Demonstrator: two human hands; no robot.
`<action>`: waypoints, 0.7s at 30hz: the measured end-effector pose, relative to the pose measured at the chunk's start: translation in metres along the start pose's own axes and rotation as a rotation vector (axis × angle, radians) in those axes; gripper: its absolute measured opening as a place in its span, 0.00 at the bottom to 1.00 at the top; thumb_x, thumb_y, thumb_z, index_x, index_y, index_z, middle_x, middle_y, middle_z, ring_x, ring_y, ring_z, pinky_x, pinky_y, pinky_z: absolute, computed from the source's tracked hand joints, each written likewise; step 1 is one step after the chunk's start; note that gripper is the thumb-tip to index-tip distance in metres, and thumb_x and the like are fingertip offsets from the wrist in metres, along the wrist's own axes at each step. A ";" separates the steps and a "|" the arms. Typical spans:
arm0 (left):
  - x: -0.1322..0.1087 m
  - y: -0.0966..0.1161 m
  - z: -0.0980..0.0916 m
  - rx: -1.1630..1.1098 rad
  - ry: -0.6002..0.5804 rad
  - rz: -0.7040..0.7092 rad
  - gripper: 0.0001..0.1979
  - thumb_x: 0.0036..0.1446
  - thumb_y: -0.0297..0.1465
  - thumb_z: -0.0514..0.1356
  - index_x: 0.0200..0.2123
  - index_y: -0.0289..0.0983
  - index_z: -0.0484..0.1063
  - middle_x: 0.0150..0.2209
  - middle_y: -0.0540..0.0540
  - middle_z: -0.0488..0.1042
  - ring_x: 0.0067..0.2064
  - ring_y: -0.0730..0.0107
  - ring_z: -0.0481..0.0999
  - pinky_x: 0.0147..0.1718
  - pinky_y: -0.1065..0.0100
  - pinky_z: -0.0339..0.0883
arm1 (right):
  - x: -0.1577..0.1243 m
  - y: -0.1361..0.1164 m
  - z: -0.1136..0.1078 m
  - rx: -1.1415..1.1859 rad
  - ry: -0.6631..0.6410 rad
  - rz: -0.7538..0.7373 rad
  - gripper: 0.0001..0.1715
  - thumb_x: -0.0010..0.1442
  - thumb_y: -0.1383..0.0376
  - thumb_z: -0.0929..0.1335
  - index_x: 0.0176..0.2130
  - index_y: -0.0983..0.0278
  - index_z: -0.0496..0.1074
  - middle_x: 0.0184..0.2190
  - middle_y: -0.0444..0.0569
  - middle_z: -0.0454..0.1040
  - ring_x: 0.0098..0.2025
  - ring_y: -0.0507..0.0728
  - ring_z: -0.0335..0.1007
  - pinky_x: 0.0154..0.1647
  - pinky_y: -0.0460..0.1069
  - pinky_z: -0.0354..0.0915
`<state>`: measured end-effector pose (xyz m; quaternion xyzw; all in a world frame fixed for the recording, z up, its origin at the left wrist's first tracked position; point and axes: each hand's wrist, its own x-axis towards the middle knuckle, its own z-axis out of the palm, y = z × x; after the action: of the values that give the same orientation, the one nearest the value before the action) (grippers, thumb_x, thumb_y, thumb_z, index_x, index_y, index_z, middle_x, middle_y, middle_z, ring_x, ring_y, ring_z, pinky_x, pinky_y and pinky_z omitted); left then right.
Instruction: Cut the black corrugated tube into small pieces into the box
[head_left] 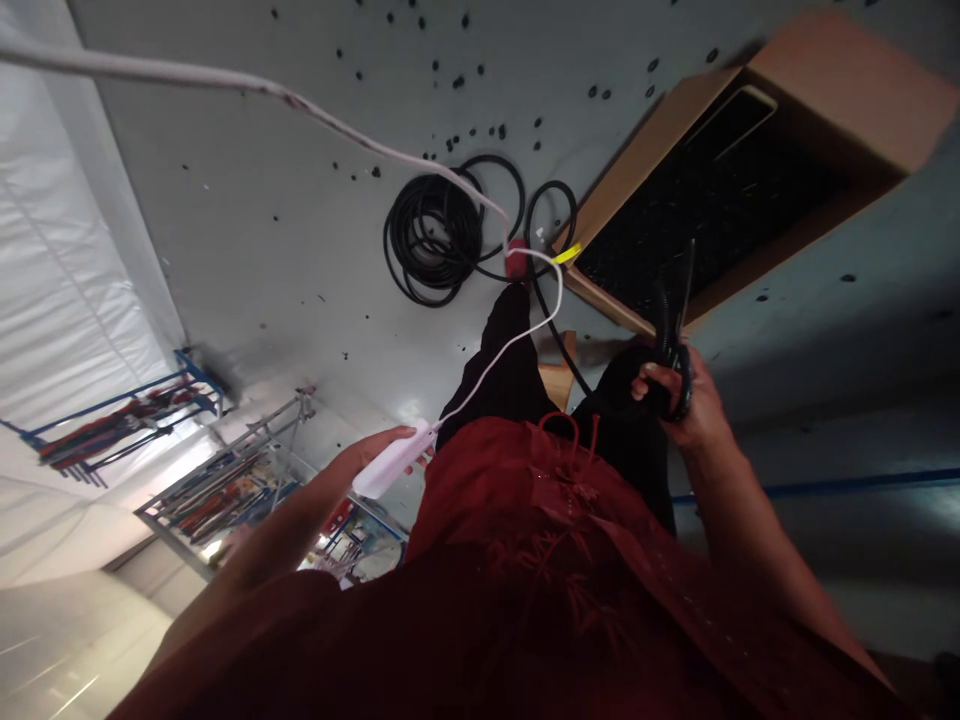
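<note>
My left hand point(386, 440), low on the left beside my red top, is closed around a white slab-shaped power bank point(391, 470). A thin white cable point(525, 330) leaves its end, loops over my leg and runs up to the top left. On the right, by my knee, the fingers of my right hand point(697, 395) wrap round a bundle of black ribbed tubing point(666, 315) with thin flat strips. The tubing rises in front of the near edge of an open cardboard box point(832, 80), which holds a mass of dark pieces too dim to tell apart.
A coil of black cable point(439, 240) lies on the grey floor, trailing towards my legs, near a yellow tag point(568, 254). A wooden piece point(556, 385) shows between my legs. Dark spots dot the floor. A blue rack point(202, 380) and metal shelving point(247, 440) stand at left.
</note>
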<state>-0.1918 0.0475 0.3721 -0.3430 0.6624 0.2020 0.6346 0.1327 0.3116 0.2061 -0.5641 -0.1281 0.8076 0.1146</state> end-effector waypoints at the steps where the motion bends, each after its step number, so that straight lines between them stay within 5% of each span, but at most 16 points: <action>1: -0.004 0.000 -0.001 -0.036 -0.063 -0.032 0.23 0.44 0.39 0.65 0.43 0.35 0.72 0.36 0.38 0.76 0.33 0.59 0.76 0.24 0.67 0.65 | 0.000 0.000 0.000 0.012 0.002 0.005 0.28 0.41 0.68 0.75 0.40 0.56 0.62 0.22 0.36 0.66 0.19 0.49 0.62 0.20 0.46 0.57; 3: -0.011 0.004 -0.001 -0.105 -0.139 -0.045 0.26 0.45 0.42 0.64 0.47 0.37 0.70 0.40 0.39 0.75 0.36 0.60 0.76 0.28 0.67 0.68 | 0.000 0.000 0.000 0.031 0.008 0.014 0.28 0.40 0.68 0.75 0.38 0.56 0.61 0.22 0.36 0.66 0.19 0.49 0.62 0.20 0.47 0.58; 5: -0.013 0.010 0.001 -0.197 -0.085 0.050 0.27 0.44 0.41 0.65 0.47 0.37 0.68 0.39 0.41 0.75 0.35 0.65 0.75 0.30 0.66 0.69 | 0.001 0.000 0.002 0.035 0.007 0.018 0.28 0.39 0.68 0.75 0.37 0.56 0.61 0.22 0.37 0.66 0.19 0.50 0.61 0.20 0.47 0.59; 14: 0.033 0.013 0.024 -0.317 0.470 0.635 0.28 0.37 0.29 0.70 0.41 0.43 0.61 0.34 0.55 0.66 0.33 0.77 0.70 0.37 0.71 0.67 | -0.010 -0.005 0.007 0.012 -0.017 -0.002 0.28 0.41 0.68 0.74 0.40 0.57 0.61 0.22 0.37 0.67 0.19 0.49 0.63 0.20 0.46 0.59; 17: 0.042 0.002 0.034 -0.324 0.559 0.657 0.29 0.38 0.28 0.69 0.43 0.43 0.60 0.37 0.54 0.66 0.35 0.78 0.69 0.38 0.73 0.65 | -0.010 -0.006 0.006 0.006 -0.002 -0.002 0.29 0.40 0.68 0.75 0.40 0.56 0.61 0.22 0.37 0.67 0.19 0.49 0.62 0.19 0.45 0.59; 21: 0.050 0.008 0.055 -0.311 0.532 0.685 0.28 0.39 0.28 0.69 0.44 0.43 0.61 0.38 0.54 0.66 0.36 0.79 0.69 0.38 0.75 0.64 | -0.008 -0.005 0.022 -0.027 -0.061 0.058 0.29 0.40 0.66 0.76 0.40 0.55 0.62 0.19 0.35 0.63 0.18 0.50 0.61 0.18 0.46 0.59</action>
<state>-0.1568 0.0814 0.3153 -0.2354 0.8394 0.4020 0.2801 0.1150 0.3114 0.2223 -0.5441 -0.1262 0.8257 0.0794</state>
